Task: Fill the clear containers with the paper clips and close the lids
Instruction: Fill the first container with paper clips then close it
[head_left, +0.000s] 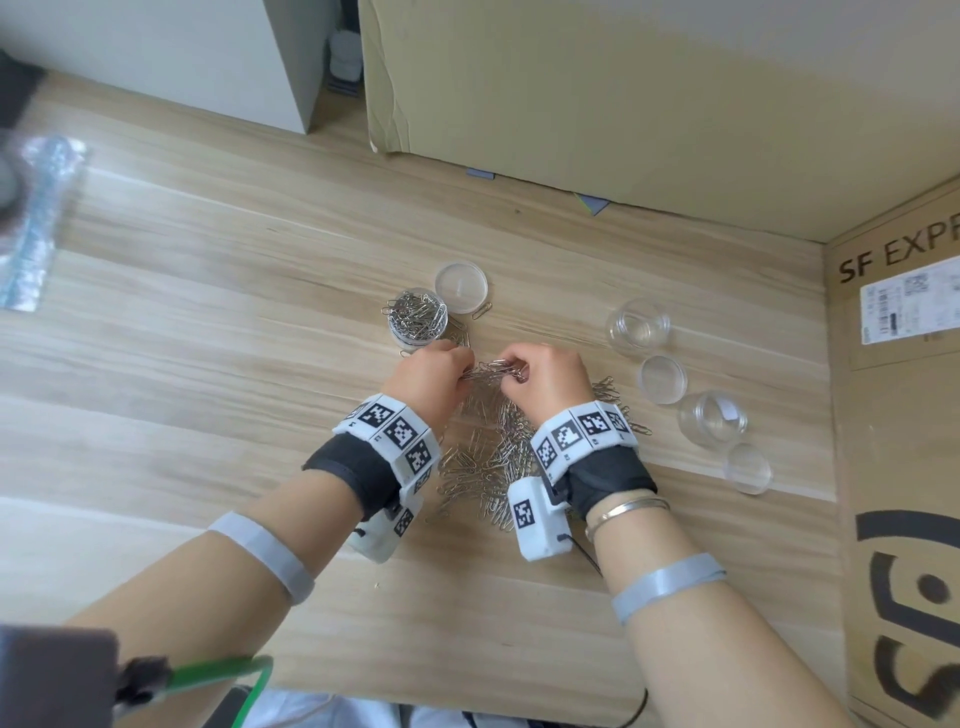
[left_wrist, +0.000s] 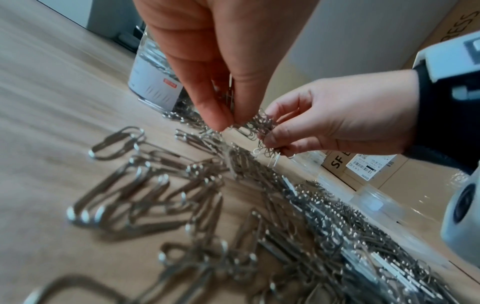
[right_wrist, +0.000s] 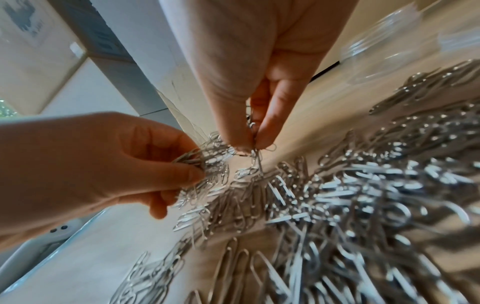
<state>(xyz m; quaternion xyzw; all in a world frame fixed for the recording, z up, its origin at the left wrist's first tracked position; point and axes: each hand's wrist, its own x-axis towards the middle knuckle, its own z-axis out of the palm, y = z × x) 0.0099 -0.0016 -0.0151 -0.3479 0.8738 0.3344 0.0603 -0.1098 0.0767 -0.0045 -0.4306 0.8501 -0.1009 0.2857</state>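
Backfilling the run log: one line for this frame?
left hand: pinches clip bunch | right hand: pinches same bunch | filled container: lid off | empty containers: two

Shiny silver wire paper clips (head_left: 488, 462) heaped on a pale, straight-grained wooden tabletop (head_left: 208, 322); colourless clear round plastic containers (head_left: 637, 325); white wrist bands printed with black-and-white square markers (head_left: 392, 431); black fabric wrist wraps (head_left: 358, 475); brown cardboard box with black lettering (head_left: 898, 467).
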